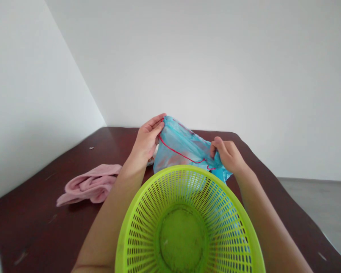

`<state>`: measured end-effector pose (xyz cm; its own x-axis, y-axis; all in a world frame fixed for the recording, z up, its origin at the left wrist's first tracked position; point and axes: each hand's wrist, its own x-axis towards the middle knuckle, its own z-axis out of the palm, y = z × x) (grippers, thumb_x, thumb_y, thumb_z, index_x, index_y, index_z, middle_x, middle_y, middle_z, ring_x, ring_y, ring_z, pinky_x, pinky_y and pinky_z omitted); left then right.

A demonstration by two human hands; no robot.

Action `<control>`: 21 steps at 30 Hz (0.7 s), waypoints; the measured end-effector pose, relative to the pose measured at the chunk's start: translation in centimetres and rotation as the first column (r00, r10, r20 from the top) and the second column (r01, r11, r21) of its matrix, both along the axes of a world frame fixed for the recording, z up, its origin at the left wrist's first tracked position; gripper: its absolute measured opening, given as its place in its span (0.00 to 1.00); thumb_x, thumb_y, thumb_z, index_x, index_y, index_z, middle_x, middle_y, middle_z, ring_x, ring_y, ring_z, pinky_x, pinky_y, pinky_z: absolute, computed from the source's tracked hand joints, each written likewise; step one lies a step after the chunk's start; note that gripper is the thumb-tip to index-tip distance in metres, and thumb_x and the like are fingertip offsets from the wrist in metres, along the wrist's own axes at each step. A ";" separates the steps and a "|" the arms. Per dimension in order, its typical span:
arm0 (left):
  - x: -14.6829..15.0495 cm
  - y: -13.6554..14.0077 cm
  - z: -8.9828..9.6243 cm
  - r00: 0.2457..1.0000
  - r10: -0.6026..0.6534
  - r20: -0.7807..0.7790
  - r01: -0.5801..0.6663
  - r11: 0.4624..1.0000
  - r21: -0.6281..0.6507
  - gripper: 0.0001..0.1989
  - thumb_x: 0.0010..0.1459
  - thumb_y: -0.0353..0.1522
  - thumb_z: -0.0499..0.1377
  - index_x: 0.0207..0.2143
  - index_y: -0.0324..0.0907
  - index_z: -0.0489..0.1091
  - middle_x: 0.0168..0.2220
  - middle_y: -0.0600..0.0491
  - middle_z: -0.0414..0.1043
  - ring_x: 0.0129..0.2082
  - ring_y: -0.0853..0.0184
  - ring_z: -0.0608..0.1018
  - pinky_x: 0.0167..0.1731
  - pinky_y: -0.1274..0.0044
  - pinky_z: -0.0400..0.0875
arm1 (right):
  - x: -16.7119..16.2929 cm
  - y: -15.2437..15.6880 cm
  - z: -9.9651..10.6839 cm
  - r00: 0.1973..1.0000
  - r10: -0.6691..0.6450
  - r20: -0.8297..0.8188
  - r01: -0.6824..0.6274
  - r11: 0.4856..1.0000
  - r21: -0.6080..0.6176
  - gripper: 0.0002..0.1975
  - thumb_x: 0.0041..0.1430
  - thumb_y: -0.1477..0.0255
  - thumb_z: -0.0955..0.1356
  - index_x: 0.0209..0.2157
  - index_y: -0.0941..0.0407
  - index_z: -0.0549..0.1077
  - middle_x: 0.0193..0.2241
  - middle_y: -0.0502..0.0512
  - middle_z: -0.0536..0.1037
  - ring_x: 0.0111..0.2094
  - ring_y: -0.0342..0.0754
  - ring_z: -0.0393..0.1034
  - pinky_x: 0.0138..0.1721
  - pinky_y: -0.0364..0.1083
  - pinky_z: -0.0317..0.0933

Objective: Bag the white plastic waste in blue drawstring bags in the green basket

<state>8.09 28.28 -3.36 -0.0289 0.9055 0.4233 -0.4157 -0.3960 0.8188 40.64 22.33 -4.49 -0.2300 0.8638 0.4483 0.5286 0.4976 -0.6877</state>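
Behind the basket, a thin see-through blue plastic bag (179, 146) with a red drawstring is stretched between my two hands. My left hand (149, 136) pinches its upper left corner, along with the red string. At the bag's right side my right hand (226, 153) is closed around a bunched part of it. A lime-green plastic basket (184, 235) with slotted walls stands between my forearms, its opening facing me and its inside bare. The basket's rim hides the lower part of the bag.
A crumpled pink towel (92, 184) lies left of my left forearm on the dark red-brown table (39, 220). Something whitish, mostly hidden, sits behind my left wrist. Pale walls (216, 68) rise behind and to the left; a pale object shows at the lower left edge.
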 end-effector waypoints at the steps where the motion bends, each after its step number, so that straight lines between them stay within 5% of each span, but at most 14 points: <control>1: 0.0 0.0 -0.1 1.000 -0.021 -0.004 0.021 1.000 0.005 0.26 0.60 0.39 0.83 0.59 0.47 0.87 0.51 0.49 0.92 0.45 0.64 0.90 0.50 0.73 0.85 | 0.1 0.1 -0.1 0.987 -0.095 0.131 0.088 0.994 0.063 0.41 0.84 0.41 0.58 0.25 0.51 0.79 0.23 0.55 0.79 0.27 0.51 0.71 0.35 0.50 0.63; 3: 0.2 -0.2 0.0 0.999 -0.046 -0.002 0.046 0.998 0.033 0.26 0.61 0.39 0.83 0.60 0.48 0.87 0.54 0.49 0.91 0.49 0.62 0.90 0.54 0.72 0.85 | 0.0 0.2 0.0 0.920 -0.254 0.299 0.195 0.957 0.214 0.25 0.84 0.53 0.64 0.36 0.51 0.83 0.32 0.56 0.86 0.31 0.52 0.76 0.35 0.50 0.60; 6: 0.5 -1.0 0.5 0.999 -0.042 0.014 0.041 0.993 0.110 0.27 0.62 0.40 0.82 0.62 0.51 0.87 0.61 0.50 0.90 0.58 0.58 0.89 0.57 0.70 0.85 | -0.5 -0.2 0.2 0.858 -0.311 0.409 0.176 0.926 0.335 0.11 0.79 0.66 0.68 0.49 0.51 0.84 0.47 0.58 0.91 0.42 0.57 0.83 0.40 0.51 0.66; 9: 0.3 -1.9 1.3 0.999 -0.040 0.001 0.040 0.989 0.141 0.27 0.65 0.42 0.80 0.65 0.56 0.85 0.62 0.52 0.89 0.54 0.59 0.90 0.48 0.73 0.85 | -0.7 -0.5 0.4 0.864 -0.332 0.378 0.189 0.910 0.368 0.18 0.80 0.75 0.64 0.60 0.51 0.83 0.50 0.58 0.92 0.48 0.58 0.86 0.48 0.52 0.70; 12: -0.3 -2.3 1.8 0.997 -0.071 -0.002 0.071 0.991 0.113 0.28 0.65 0.40 0.80 0.66 0.56 0.85 0.50 0.53 0.90 0.34 0.70 0.84 0.32 0.79 0.78 | -0.3 -0.4 0.2 0.866 -0.354 0.352 0.207 0.896 0.392 0.25 0.81 0.77 0.62 0.71 0.51 0.78 0.45 0.56 0.92 0.47 0.57 0.86 0.59 0.57 0.69; 16: -1.1 -2.2 2.0 0.994 -0.112 -0.011 0.113 0.991 0.068 0.26 0.65 0.45 0.80 0.63 0.52 0.86 0.33 0.58 0.81 0.24 0.74 0.71 0.27 0.79 0.72 | 0.0 0.1 -1.0 0.799 -0.148 0.583 0.006 0.971 0.238 0.27 0.75 0.83 0.65 0.53 0.43 0.91 0.48 0.56 0.90 0.53 0.59 0.82 0.68 0.69 0.59; 19: -1.4 -1.9 1.9 0.990 -0.055 -0.130 0.058 0.998 0.020 0.25 0.63 0.49 0.80 0.57 0.50 0.88 0.35 0.56 0.82 0.25 0.73 0.70 0.27 0.78 0.70 | -0.7 0.4 -2.1 0.771 0.028 0.636 -0.118 0.988 0.099 0.28 0.65 0.90 0.66 0.36 0.45 0.92 0.61 0.56 0.87 0.63 0.63 0.77 0.69 0.72 0.59; 21: -1.6 -1.8 1.7 0.961 0.049 -0.273 -0.044 0.999 0.024 0.24 0.64 0.49 0.79 0.56 0.48 0.89 0.42 0.52 0.87 0.29 0.72 0.74 0.32 0.76 0.73 | -1.5 0.5 -2.8 0.799 0.123 0.589 -0.189 0.980 0.053 0.25 0.63 0.91 0.68 0.32 0.48 0.90 0.61 0.54 0.88 0.61 0.61 0.79 0.68 0.67 0.63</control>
<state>6.45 26.47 -1.61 0.0480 0.8983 0.4368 -0.1578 -0.4250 0.8913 39.13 22.84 -7.27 -0.6032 0.7498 0.2720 0.7205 0.6585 -0.2173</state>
